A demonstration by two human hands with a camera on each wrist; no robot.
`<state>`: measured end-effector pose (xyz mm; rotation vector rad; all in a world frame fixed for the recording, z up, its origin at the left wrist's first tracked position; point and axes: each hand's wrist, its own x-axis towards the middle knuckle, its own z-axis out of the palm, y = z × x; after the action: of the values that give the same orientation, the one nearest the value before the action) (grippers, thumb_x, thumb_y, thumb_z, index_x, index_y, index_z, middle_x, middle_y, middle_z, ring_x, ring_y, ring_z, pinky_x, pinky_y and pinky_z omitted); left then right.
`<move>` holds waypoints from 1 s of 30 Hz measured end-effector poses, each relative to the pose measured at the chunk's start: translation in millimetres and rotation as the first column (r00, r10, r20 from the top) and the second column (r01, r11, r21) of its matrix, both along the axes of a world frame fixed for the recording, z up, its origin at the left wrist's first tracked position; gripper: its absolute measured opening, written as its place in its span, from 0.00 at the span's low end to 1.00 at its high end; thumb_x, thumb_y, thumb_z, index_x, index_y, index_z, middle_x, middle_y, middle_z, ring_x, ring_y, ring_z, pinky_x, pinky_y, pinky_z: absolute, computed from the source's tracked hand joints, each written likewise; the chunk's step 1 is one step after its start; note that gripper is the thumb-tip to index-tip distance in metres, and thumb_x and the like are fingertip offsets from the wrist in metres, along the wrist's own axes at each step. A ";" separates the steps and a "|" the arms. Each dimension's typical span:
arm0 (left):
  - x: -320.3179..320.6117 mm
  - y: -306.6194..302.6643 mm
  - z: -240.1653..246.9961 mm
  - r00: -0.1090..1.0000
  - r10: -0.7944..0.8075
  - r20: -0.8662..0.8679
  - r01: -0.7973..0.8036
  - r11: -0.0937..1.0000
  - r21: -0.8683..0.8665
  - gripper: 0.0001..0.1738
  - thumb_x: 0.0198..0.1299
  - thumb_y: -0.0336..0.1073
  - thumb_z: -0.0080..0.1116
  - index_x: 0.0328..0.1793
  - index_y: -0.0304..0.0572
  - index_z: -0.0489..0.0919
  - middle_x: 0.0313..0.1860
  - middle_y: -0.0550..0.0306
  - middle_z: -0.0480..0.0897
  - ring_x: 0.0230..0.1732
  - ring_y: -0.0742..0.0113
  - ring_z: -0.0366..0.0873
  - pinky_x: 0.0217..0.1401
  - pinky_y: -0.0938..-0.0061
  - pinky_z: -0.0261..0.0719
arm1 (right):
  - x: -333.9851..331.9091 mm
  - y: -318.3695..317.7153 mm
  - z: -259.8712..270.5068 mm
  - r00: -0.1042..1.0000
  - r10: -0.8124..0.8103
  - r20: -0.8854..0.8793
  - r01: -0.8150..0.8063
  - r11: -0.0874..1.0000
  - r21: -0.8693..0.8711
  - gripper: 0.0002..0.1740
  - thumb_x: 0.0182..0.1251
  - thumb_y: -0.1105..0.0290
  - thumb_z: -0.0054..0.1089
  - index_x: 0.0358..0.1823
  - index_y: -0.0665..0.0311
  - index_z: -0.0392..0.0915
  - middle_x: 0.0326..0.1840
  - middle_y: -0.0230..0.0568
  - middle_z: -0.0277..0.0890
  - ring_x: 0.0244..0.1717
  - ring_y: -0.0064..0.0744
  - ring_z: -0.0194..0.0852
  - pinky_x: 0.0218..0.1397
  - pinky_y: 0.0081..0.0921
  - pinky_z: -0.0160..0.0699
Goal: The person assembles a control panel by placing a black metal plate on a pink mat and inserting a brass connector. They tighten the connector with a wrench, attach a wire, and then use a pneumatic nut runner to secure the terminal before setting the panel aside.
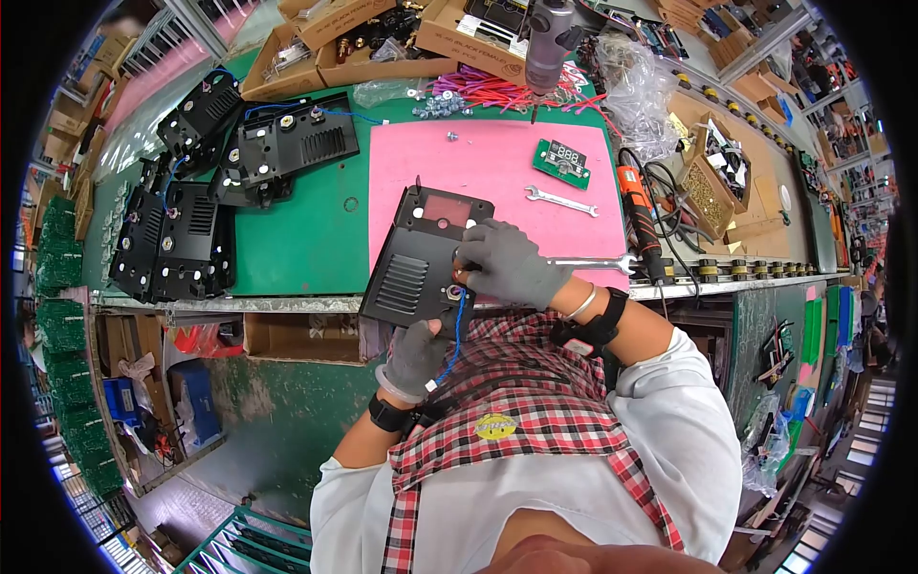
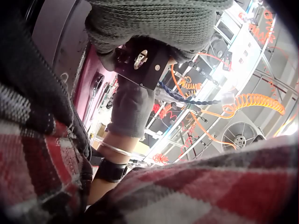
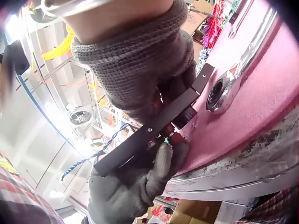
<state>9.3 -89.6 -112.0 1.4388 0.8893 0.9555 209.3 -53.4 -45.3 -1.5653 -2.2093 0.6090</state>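
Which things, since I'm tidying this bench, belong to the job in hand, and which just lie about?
Likely in the job:
- black panel, left hand gripping, right hand at it
- its blue wire
- perhaps small wrench, long wrench

Apparently lying about:
- orange-handled tool
- clear plastic bags
- red cables

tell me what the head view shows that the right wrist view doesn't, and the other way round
Only the head view: the digit display board, the orange tool and the other black panels on the left.
Only the right wrist view: the ceiling fan and the yellow coiled hose.
Both: the held panel, its blue wire, the left hand, the right hand, the pink mat and the large wrench.
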 end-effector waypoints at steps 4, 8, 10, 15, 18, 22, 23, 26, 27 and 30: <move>-2.8 0.2 -0.6 0.999 -0.033 0.015 0.033 0.999 0.022 0.12 0.49 0.15 0.50 0.36 0.40 0.72 0.27 0.50 0.79 0.27 0.55 0.79 0.27 0.72 0.75 | 2.6 1.2 3.7 1.000 0.026 0.002 -0.026 0.998 -0.049 0.08 0.46 0.66 0.58 0.29 0.59 0.76 0.34 0.36 0.72 0.40 0.40 0.68 0.42 0.37 0.68; -0.3 3.0 15.2 0.991 -0.051 0.123 0.064 0.992 -0.105 0.11 0.53 0.27 0.52 0.44 0.39 0.71 0.38 0.50 0.78 0.38 0.58 0.78 0.39 0.71 0.75 | -5.5 0.1 -0.6 0.994 -0.012 0.108 0.013 1.000 -0.009 0.08 0.47 0.66 0.57 0.30 0.59 0.77 0.35 0.37 0.72 0.41 0.40 0.68 0.42 0.37 0.68; -7.7 8.1 12.8 0.976 -0.108 0.191 0.149 0.966 -0.213 0.25 0.54 0.42 0.54 0.55 0.36 0.69 0.50 0.51 0.75 0.49 0.62 0.75 0.52 0.69 0.73 | 1.2 -0.7 6.7 1.000 0.024 -0.004 -0.024 0.999 -0.035 0.09 0.47 0.68 0.57 0.31 0.59 0.77 0.35 0.37 0.73 0.41 0.41 0.68 0.42 0.37 0.69; -27.1 25.8 51.6 0.834 0.083 0.545 0.220 0.857 -0.466 0.32 0.60 0.54 0.49 0.58 0.31 0.68 0.52 0.50 0.75 0.53 0.60 0.73 0.55 0.68 0.72 | 69.5 4.3 -8.2 0.953 -0.269 -0.142 0.289 0.945 0.152 0.11 0.49 0.68 0.59 0.35 0.60 0.76 0.38 0.38 0.74 0.44 0.43 0.70 0.42 0.37 0.71; -54.8 43.8 46.4 0.835 0.127 0.536 0.239 0.794 -0.560 0.30 0.64 0.52 0.45 0.58 0.30 0.68 0.53 0.48 0.74 0.55 0.60 0.73 0.57 0.69 0.72 | 104.5 2.3 -13.1 0.866 -0.458 0.202 0.424 0.885 0.191 0.11 0.52 0.63 0.59 0.37 0.57 0.77 0.40 0.36 0.74 0.48 0.40 0.69 0.48 0.35 0.70; -52.6 91.0 52.2 0.923 -0.188 0.336 0.363 0.715 -0.597 0.24 0.63 0.45 0.47 0.54 0.28 0.70 0.49 0.49 0.77 0.48 0.66 0.76 0.49 0.74 0.75 | 112.1 -1.0 -25.3 0.809 -0.467 0.357 0.437 0.884 0.166 0.11 0.54 0.62 0.59 0.37 0.56 0.77 0.41 0.35 0.73 0.49 0.38 0.69 0.52 0.35 0.68; -45.8 98.1 54.5 0.932 -0.261 0.251 0.362 0.704 -0.611 0.22 0.62 0.43 0.47 0.53 0.29 0.71 0.47 0.52 0.77 0.45 0.67 0.76 0.47 0.75 0.75 | 113.1 1.3 -22.9 0.819 -0.450 0.355 0.458 0.887 0.068 0.11 0.54 0.62 0.58 0.37 0.55 0.76 0.41 0.36 0.73 0.50 0.39 0.68 0.53 0.36 0.66; -38.0 97.1 51.2 0.936 -0.336 0.103 0.335 0.767 -0.548 0.19 0.62 0.38 0.46 0.52 0.29 0.71 0.45 0.54 0.78 0.42 0.71 0.75 0.45 0.77 0.74 | 117.1 7.3 -26.5 0.831 -0.427 0.356 0.438 0.897 0.053 0.11 0.54 0.63 0.58 0.38 0.55 0.75 0.39 0.38 0.74 0.48 0.39 0.70 0.52 0.36 0.67; -35.7 95.2 48.1 0.940 -0.335 0.072 0.324 0.801 -0.504 0.18 0.62 0.36 0.45 0.52 0.28 0.71 0.45 0.54 0.77 0.41 0.72 0.75 0.45 0.78 0.73 | 116.9 8.3 -26.4 0.821 -0.431 0.375 0.447 0.893 0.048 0.11 0.54 0.64 0.57 0.38 0.56 0.75 0.38 0.39 0.74 0.45 0.40 0.72 0.50 0.37 0.68; -29.2 79.2 37.6 0.988 -0.141 -0.056 0.127 0.970 -0.206 0.17 0.61 0.34 0.44 0.52 0.29 0.72 0.43 0.54 0.78 0.43 0.70 0.73 0.48 0.76 0.71 | 118.4 8.9 -27.3 0.819 -0.473 0.325 0.489 0.871 0.035 0.10 0.55 0.65 0.57 0.39 0.57 0.74 0.35 0.41 0.76 0.38 0.42 0.75 0.44 0.38 0.72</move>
<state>-19.9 -10.4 -74.4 1.3465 0.9014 0.6964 327.7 -44.4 -72.6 -2.2830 -1.8798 0.2642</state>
